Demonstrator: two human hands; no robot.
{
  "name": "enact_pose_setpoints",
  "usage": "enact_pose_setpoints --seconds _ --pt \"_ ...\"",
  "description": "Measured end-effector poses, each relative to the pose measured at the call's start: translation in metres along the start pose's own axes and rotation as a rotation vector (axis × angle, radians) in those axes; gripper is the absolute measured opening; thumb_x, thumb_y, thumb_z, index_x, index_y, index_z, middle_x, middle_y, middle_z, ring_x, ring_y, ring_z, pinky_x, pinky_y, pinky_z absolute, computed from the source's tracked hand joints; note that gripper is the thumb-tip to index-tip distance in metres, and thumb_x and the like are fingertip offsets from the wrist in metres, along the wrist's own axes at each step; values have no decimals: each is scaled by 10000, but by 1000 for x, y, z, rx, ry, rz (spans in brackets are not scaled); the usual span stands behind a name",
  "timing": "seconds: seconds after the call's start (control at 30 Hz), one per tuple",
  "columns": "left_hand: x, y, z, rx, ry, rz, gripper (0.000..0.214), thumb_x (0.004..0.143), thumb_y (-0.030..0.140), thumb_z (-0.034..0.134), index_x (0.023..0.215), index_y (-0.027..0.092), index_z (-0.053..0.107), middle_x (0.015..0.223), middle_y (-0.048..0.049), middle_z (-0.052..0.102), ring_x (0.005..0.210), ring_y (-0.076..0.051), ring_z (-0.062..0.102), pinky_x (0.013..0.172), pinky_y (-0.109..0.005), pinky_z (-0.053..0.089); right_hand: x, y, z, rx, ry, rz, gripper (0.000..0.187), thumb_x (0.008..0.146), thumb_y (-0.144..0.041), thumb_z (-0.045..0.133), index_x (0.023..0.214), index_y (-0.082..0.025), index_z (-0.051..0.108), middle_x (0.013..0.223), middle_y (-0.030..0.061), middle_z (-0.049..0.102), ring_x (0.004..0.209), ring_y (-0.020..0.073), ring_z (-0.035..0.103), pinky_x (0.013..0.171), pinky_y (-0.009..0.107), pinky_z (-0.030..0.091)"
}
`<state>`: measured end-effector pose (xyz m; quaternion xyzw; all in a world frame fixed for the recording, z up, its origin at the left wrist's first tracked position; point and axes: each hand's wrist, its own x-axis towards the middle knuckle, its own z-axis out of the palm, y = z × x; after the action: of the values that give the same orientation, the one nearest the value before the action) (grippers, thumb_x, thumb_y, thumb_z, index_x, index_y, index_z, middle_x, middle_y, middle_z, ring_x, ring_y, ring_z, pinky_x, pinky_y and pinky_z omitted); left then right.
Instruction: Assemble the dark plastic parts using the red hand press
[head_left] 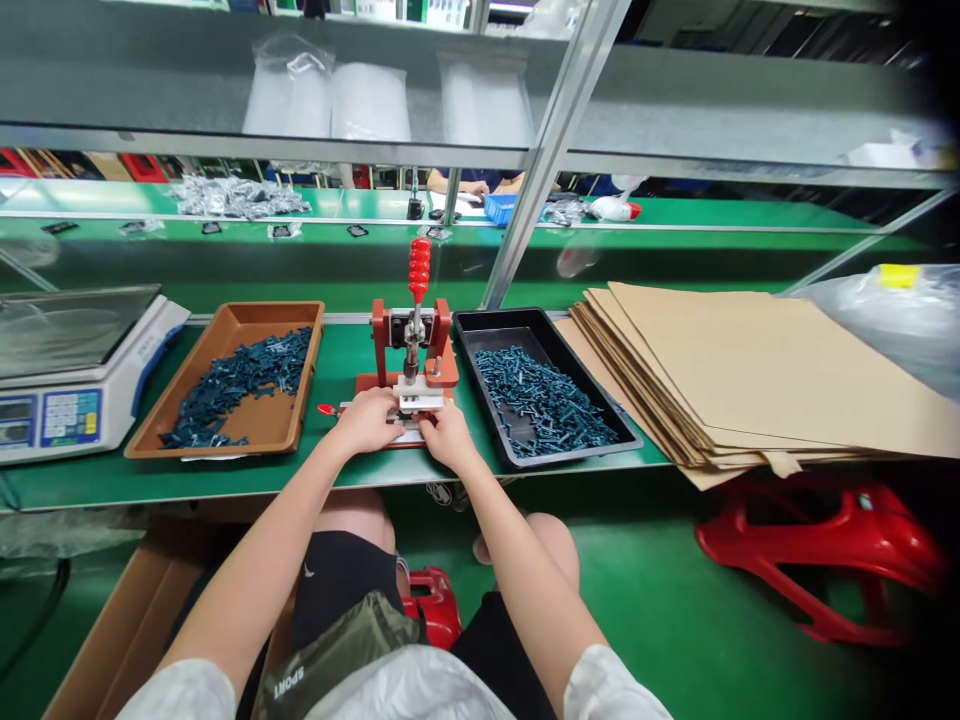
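A small red hand press [442,352] with an upright red ribbed handle stands at the bench's front edge. My left hand [367,421] is at the left of its metal fixture [420,398], fingers bent in toward the lower part. From the other side my right hand [447,437] reaches the fixture's lower right, thumb and fingers close together. Both hands look closed; whatever is between the fingertips is too small and partly hidden. A brown tray [309,400] holding dark blue small parts [281,360] lies to the left. On the right, a black tray [480,400] holds thin dark blue pieces [555,405].
A weighing scale [97,400] stands far left. Flat brown cardboard sheets [780,360] are stacked at right beside a plastic-wrapped bundle [907,310]. A metal post [551,140] rises behind the press. Under the bench, right, is a red stool [810,540]. Another person's arm [469,185] shows beyond.
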<state>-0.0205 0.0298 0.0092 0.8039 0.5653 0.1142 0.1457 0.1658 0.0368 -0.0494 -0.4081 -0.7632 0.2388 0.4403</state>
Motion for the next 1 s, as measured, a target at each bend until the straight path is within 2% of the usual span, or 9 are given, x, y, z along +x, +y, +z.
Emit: enact_pose_setpoints --seconds 0.13,0.2,0.33,0.4,0.53,0.7,0.8,0.9,1.0 --pt "-20 9 -1 2 88 130 248 801 257 651 1034 225 731 1214 -85 694 1170 -285 611 1082 -447 449 1 0 -1 25 -13 -27 241 872 -148 586 1049 -216 735 1149 93 701 1055 251 661 967 408 522" --pt "-38 8 -1 15 261 171 247 844 243 613 1071 234 709 1276 -85 663 1244 -271 572 1175 -482 354 2 -1 -2 39 -22 -30 237 874 -146 588 1042 -223 737 1141 87 705 1054 248 663 964 402 524" --pt "-60 -16 -3 -78 787 -91 268 892 351 591 1120 229 660 1312 -112 624 1295 -280 536 1185 -518 336 2 -5 -3 60 -19 -25 237 873 -128 589 1028 -218 744 1146 93 704 1081 250 655 977 407 517" --pt "-54 -31 -3 -285 887 -238 368 927 440 530 1197 201 605 1290 -142 625 1245 -267 582 1114 -476 434 2 -6 -3 63 -13 -12 248 869 -118 587 1030 -220 746 1153 92 699 1099 247 648 990 409 512" --pt "-22 -30 5 -582 761 -264 559 1017 518 181 1388 196 448 1330 -157 613 1220 -216 619 1043 -400 497 2 -6 -4 86 -12 1 246 872 -130 586 1026 -235 747 1159 81 696 1100 240 651 993 406 514" --pt "-8 3 11 -176 456 -162 671 988 594 207 1475 180 411 1379 -147 599 1315 -299 538 1092 -460 440 4 -1 -8 147 -5 66 287 850 -128 580 1094 -207 710 1099 80 728 1026 241 680 941 384 529" --pt "-11 3 9 -174 363 -179 645 998 546 204 1519 196 354 1435 -125 573 1333 -288 534 1068 -448 466 8 3 -9 150 -47 190 248 838 -130 580 1032 -200 718 983 62 758 927 242 705 871 369 547" --pt "-12 -7 6 -271 359 -226 590 1006 505 241 1501 221 390 1480 -106 543 1366 -271 514 1096 -451 456 12 4 -8 172 -105 220 216 826 -123 594 962 -206 740 963 54 774 942 255 720 876 376 552" --pt "-4 -9 -5 -427 546 -213 552 1005 511 275 1444 231 459 1477 -114 539 1388 -256 489 1163 -459 397 14 0 -8 205 -83 209 270 808 -97 602 995 -226 748 1003 39 782 971 253 727 877 370 564"
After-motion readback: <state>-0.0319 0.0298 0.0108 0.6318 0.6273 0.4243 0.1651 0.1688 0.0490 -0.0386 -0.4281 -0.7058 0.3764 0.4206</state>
